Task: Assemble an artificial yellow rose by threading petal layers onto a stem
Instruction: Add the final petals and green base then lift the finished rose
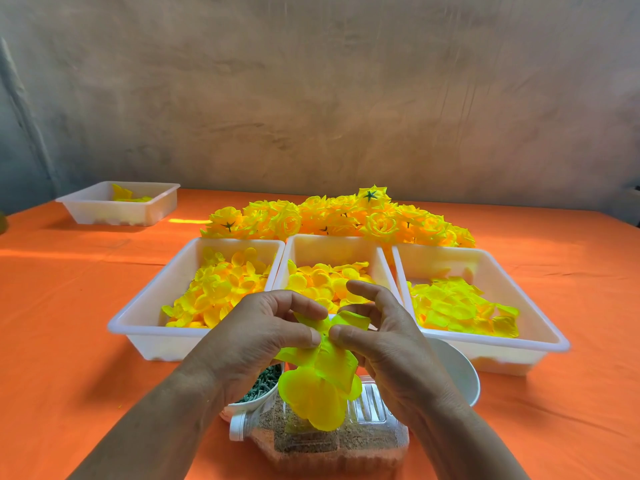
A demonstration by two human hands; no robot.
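Both hands meet in front of the trays and pinch one yellow petal layer [320, 382]. My left hand [263, 337] holds it between thumb and curled fingers from the left. My right hand [384, 337] pinches it from the right, with the index finger raised. Lobes of the layer hang down below the thumbs. No stem shows between the fingers. A white bowl of green stem pieces [265, 382] sits just under my left hand.
Three white trays hold loose yellow petals: left [145, 306], middle [332, 247], right [519, 306]. Finished yellow roses [346, 216] are heaped behind them. A clear bottle [332, 441] lies on its side in front. An empty white bowl [457, 372] sits right, a small tray [117, 204] far left.
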